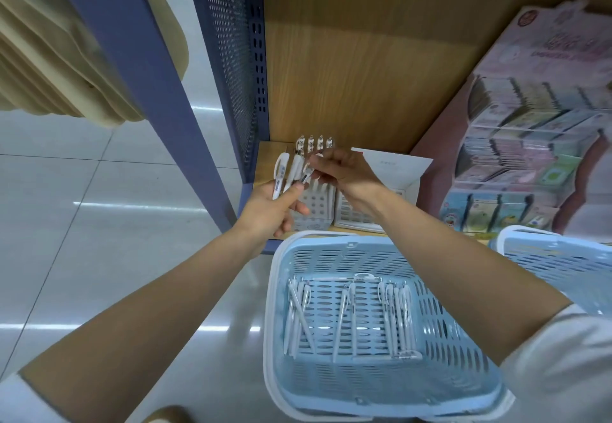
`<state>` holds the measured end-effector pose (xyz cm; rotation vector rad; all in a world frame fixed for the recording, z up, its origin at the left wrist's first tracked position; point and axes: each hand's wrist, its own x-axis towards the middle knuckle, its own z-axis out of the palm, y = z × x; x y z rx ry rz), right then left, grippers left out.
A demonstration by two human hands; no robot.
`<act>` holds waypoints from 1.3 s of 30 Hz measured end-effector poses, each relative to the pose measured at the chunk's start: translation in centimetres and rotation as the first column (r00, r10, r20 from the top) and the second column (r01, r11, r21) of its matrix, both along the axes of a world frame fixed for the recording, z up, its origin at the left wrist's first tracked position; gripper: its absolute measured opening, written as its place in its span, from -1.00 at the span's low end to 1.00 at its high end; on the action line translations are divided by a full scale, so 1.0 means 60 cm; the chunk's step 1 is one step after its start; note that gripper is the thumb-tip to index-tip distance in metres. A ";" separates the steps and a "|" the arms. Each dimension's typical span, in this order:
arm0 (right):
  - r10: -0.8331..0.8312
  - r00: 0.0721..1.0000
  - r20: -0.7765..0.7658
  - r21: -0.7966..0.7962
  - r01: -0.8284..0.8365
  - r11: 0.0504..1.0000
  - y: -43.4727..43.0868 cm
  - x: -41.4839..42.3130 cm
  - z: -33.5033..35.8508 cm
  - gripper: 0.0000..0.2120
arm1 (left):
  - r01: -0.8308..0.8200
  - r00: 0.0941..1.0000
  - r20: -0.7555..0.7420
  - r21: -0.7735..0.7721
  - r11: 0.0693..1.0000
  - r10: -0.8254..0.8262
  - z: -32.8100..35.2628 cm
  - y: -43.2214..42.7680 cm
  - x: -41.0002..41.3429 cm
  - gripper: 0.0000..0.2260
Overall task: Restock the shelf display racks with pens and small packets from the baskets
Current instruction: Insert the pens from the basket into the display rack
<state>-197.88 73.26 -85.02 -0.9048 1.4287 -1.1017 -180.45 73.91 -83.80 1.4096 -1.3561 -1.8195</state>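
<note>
Our left hand (269, 214) grips a few white pens (286, 175), our right hand (342, 171) pinches one, over the display rack (314, 206).

The bare left forearm (149, 306) and right forearm (447, 240) stretch forward and converge, with white sleeves (569, 356) at the lower corners. The left hand (270, 212) curls its fingers round a few pens (286, 174), thumb pressed across them. The right hand (344, 171) pinches one pen (306, 173) of that bunch with its fingertips.
</note>
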 end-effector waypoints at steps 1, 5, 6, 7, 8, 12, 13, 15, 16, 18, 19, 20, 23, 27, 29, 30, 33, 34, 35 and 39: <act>-0.014 0.998 0.061 -0.002 0.014 1.000 0.001 -0.004 0.001 -0.93 | -0.009 1.000 -0.005 0.003 1.000 0.009 -0.001 -0.001 0.000 -0.82; -0.081 0.969 0.234 0.016 0.080 0.997 0.002 -0.004 0.001 -0.88 | -0.042 0.999 -0.011 -0.009 0.999 0.042 -0.004 -0.001 -0.002 -0.82; -0.118 0.952 0.283 0.029 0.114 0.993 0.002 0.000 0.003 -0.87 | -0.055 0.998 -0.005 -0.014 0.998 0.055 -0.003 -0.002 -0.003 -0.83; -0.153 0.933 0.325 0.044 0.147 0.988 0.002 0.002 0.004 -0.90 | -0.068 0.998 0.000 -0.018 0.998 0.068 -0.003 -0.002 -0.004 -0.84; -0.174 0.920 0.351 0.052 0.166 0.985 0.002 0.004 0.005 -0.94 | -0.078 0.997 0.004 -0.021 0.997 0.078 -0.001 -0.002 -0.005 -0.85; -0.145 0.938 0.314 0.054 0.135 0.989 0.004 0.001 0.013 -0.94 | -0.096 0.995 -0.004 -0.020 0.995 0.096 0.007 0.001 -0.003 -0.84; -0.151 0.942 0.299 0.053 0.141 0.989 0.002 -0.003 0.017 -0.92 | -0.101 0.995 -0.002 -0.020 0.995 0.101 0.009 0.002 -0.001 -0.86; -0.227 0.936 0.270 0.018 0.231 0.973 -0.005 -0.016 0.025 -0.87 | -0.124 0.992 0.007 -0.021 0.992 0.125 0.009 0.002 0.004 -0.92; -0.281 0.929 0.239 -0.021 0.294 0.956 -0.011 -0.022 0.028 -0.86 | -0.139 0.990 0.013 -0.026 0.990 0.139 0.010 0.002 0.008 -0.93; -0.367 0.915 0.165 -0.108 0.387 0.916 -0.018 -0.034 0.031 -0.90 | -0.157 0.987 0.029 -0.038 0.987 0.158 0.010 0.003 0.013 -0.89; -0.387 0.915 0.115 -0.135 0.400 0.906 -0.021 -0.035 0.028 -0.92 | -0.168 0.985 0.030 -0.037 0.985 0.169 0.010 0.003 0.015 -0.87; -0.387 0.921 0.029 -0.150 0.387 0.910 -0.023 -0.033 0.022 -0.93 | -0.175 0.984 0.026 -0.028 0.984 0.176 0.011 0.005 0.018 -0.87; -0.325 0.906 -0.270 -0.170 0.288 0.942 -0.029 -0.011 -0.005 -0.88 | -0.172 0.985 0.008 -0.002 0.985 0.173 0.011 0.009 0.023 -0.88; -0.262 0.847 -0.463 -0.220 0.177 0.959 -0.032 0.015 -0.028 -0.89 | -0.189 0.982 -0.003 0.016 0.982 0.189 0.007 0.006 0.031 -0.88; -0.236 0.831 -0.504 -0.224 0.139 0.965 -0.031 0.019 -0.034 -0.88 | -0.198 0.980 -0.003 0.028 0.980 0.198 0.003 0.004 0.033 -0.86; -0.220 0.824 -0.522 -0.219 0.120 0.968 -0.032 0.018 -0.038 -0.88 | -0.204 0.979 -0.004 0.037 0.978 0.204 0.002 0.003 0.033 -0.86; -0.181 0.765 -0.618 -0.200 0.069 0.977 -0.036 0.013 -0.057 -0.89 | -0.212 0.977 -0.008 0.056 0.976 0.213 -0.002 0.002 0.032 -0.86; -0.180 0.735 -0.654 -0.198 0.063 0.978 -0.036 0.012 -0.061 -0.89 | -0.209 0.978 -0.010 0.059 0.976 0.210 -0.002 0.003 0.033 -0.85; -0.183 0.716 -0.673 -0.202 0.060 0.978 -0.037 0.011 -0.066 -0.89 | -0.207 0.978 -0.013 0.061 0.976 0.208 -0.003 0.003 0.033 -0.85; -0.181 0.715 -0.675 -0.204 0.054 0.977 -0.042 0.014 -0.068 -0.89 | -0.205 0.978 -0.013 0.079 0.976 0.207 -0.010 0.006 0.035 -0.86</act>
